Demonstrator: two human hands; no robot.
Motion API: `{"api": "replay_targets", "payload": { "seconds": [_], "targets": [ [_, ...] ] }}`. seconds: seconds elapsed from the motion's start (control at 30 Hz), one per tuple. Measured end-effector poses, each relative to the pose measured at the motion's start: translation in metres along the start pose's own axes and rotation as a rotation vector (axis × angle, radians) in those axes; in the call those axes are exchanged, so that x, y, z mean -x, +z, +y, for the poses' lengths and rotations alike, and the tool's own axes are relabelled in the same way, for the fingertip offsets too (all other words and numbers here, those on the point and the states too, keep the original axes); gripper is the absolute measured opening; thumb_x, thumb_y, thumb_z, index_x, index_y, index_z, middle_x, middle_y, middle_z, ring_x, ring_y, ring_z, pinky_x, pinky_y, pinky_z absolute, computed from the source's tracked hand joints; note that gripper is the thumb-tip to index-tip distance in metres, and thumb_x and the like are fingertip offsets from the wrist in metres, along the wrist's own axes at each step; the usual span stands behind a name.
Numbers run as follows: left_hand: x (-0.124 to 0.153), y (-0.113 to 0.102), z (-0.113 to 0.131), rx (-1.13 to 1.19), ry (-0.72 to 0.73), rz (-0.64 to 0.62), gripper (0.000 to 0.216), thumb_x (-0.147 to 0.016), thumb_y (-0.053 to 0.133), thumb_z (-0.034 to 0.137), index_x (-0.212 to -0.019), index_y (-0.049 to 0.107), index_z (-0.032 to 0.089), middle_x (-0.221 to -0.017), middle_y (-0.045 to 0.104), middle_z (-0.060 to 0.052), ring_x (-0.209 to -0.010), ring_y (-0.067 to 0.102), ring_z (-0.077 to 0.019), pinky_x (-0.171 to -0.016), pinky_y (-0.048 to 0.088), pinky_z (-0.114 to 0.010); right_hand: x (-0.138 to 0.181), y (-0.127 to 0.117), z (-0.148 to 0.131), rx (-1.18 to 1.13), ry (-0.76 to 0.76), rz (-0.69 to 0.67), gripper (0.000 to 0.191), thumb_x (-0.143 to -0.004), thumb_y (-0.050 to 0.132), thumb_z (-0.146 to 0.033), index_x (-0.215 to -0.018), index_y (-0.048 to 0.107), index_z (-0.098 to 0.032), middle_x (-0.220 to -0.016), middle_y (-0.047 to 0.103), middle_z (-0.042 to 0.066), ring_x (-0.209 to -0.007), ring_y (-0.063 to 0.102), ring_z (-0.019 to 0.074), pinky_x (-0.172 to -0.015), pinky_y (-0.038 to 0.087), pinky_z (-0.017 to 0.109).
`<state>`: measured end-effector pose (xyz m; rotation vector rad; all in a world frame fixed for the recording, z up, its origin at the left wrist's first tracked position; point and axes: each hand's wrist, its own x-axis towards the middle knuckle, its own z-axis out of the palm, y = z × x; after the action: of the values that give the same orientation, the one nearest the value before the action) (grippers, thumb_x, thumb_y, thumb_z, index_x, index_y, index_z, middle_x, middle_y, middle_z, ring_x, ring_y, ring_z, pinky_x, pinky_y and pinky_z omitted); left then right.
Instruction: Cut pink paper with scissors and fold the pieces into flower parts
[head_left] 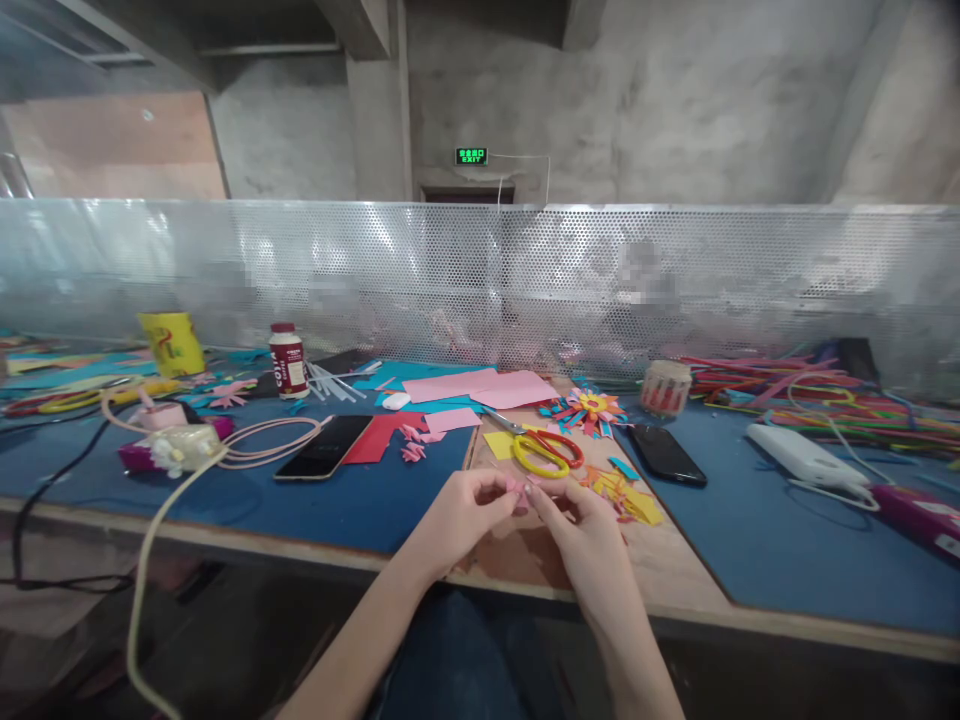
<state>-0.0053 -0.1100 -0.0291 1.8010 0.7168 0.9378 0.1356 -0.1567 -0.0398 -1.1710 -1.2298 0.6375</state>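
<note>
Between my fingertips is a small pink paper piece (519,499), mostly covered by the fingers. My left hand (471,510) pinches it from the left, and my right hand (581,520) pinches it from the right, just above the wooden board (517,555). Scissors (541,450) with red and yellow handles lie right behind the hands. Several cut pink paper pieces (412,443) sit to the left, near a pink paper sheet (454,420). A colourful paper flower (592,408) rests behind and to the right, with yellow and orange paper scraps (622,495) beside my right hand.
A phone (324,447) and red paper (371,438) lie left; another phone (666,455) lies right. A bottle (288,362), a yellow can (172,344) and a jar (666,388) stand farther back. Cables (154,560) hang over the left edge. A perforated metal screen (360,270) closes off the back.
</note>
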Motion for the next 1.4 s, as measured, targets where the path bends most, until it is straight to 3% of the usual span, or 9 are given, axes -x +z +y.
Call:
{"api": "replay_targets", "payload": {
  "seconds": [0.37,0.57,0.77,0.9,1.0,1.1,1.23,1.4],
  "targets": [
    [0.0,0.001,0.003,0.063,-0.003,-0.021,0.026,-0.079,0.053,0.036,-0.079,0.063,0.012,-0.085,0.066,-0.008,-0.085,0.06,-0.0204,-0.078,0.045,-0.029,0.001,0.0,0.003,0.043,-0.016,0.006,0.024,-0.075,0.057,-0.038,-0.079,0.064,-0.015,-0.076,0.068,0.007,-0.066,0.06,0.0199,-0.061,0.045,0.031],
    [-0.001,0.001,0.0,-0.012,0.017,0.006,0.023,-0.078,0.053,0.033,-0.074,0.063,0.013,-0.08,0.065,-0.006,-0.08,0.06,-0.0191,-0.074,0.045,-0.027,0.001,0.001,0.004,0.106,-0.073,0.026,0.021,-0.075,0.057,-0.033,-0.082,0.067,-0.016,-0.084,0.068,0.008,-0.074,0.06,0.0205,-0.062,0.046,0.029],
    [0.0,0.001,0.002,-0.017,-0.005,0.016,0.02,-0.075,0.056,0.03,-0.074,0.066,0.012,-0.078,0.067,-0.006,-0.079,0.06,-0.0192,-0.072,0.045,-0.026,0.005,0.003,0.007,0.163,-0.146,0.031,0.017,-0.078,0.054,-0.029,-0.079,0.066,-0.018,-0.077,0.065,0.005,-0.065,0.058,0.0163,-0.056,0.046,0.026],
    [0.0,0.001,0.002,0.046,-0.022,0.036,0.017,-0.073,0.057,0.025,-0.072,0.067,0.012,-0.074,0.066,-0.005,-0.076,0.06,-0.0182,-0.071,0.045,-0.025,0.011,0.01,0.009,0.34,-0.315,0.153,0.016,-0.08,0.052,-0.025,-0.079,0.066,-0.018,-0.086,0.062,0.007,-0.064,0.055,0.0143,-0.059,0.046,0.028],
    [-0.001,0.001,0.001,0.101,-0.027,0.066,0.015,-0.072,0.058,0.024,-0.073,0.067,0.012,-0.074,0.066,-0.005,-0.076,0.06,-0.018,-0.072,0.046,-0.026,0.013,0.015,0.012,0.448,-0.504,0.236,0.019,-0.081,0.049,-0.02,-0.086,0.067,-0.019,-0.09,0.061,0.008,-0.079,0.057,0.0171,-0.072,0.047,0.03],
    [-0.002,0.002,0.0,0.146,-0.044,0.093,0.016,-0.072,0.059,0.025,-0.074,0.068,0.012,-0.075,0.067,-0.005,-0.076,0.059,-0.0182,-0.074,0.045,-0.027,0.014,0.018,0.016,0.522,-0.597,0.26,0.023,-0.082,0.047,-0.016,-0.095,0.066,-0.021,-0.091,0.061,0.008,-0.087,0.057,0.0182,-0.078,0.046,0.032],
    [-0.002,0.002,0.002,0.159,-0.024,0.062,0.018,-0.074,0.058,0.027,-0.078,0.068,0.012,-0.079,0.067,-0.006,-0.08,0.059,-0.0189,-0.077,0.045,-0.028,0.014,0.017,0.014,0.492,-0.54,0.269,0.022,-0.082,0.047,-0.02,-0.093,0.066,-0.02,-0.092,0.06,0.009,-0.085,0.057,0.019,-0.074,0.047,0.032],
    [0.0,0.001,0.006,0.059,0.041,-0.01,0.021,-0.078,0.054,0.029,-0.081,0.066,0.012,-0.086,0.065,-0.007,-0.084,0.058,-0.0198,-0.077,0.044,-0.028,0.013,0.01,0.008,0.337,-0.325,0.196,0.017,-0.082,0.05,-0.028,-0.087,0.064,-0.019,-0.091,0.06,0.007,-0.061,0.054,0.0122,-0.052,0.045,0.024]
  ]
}}
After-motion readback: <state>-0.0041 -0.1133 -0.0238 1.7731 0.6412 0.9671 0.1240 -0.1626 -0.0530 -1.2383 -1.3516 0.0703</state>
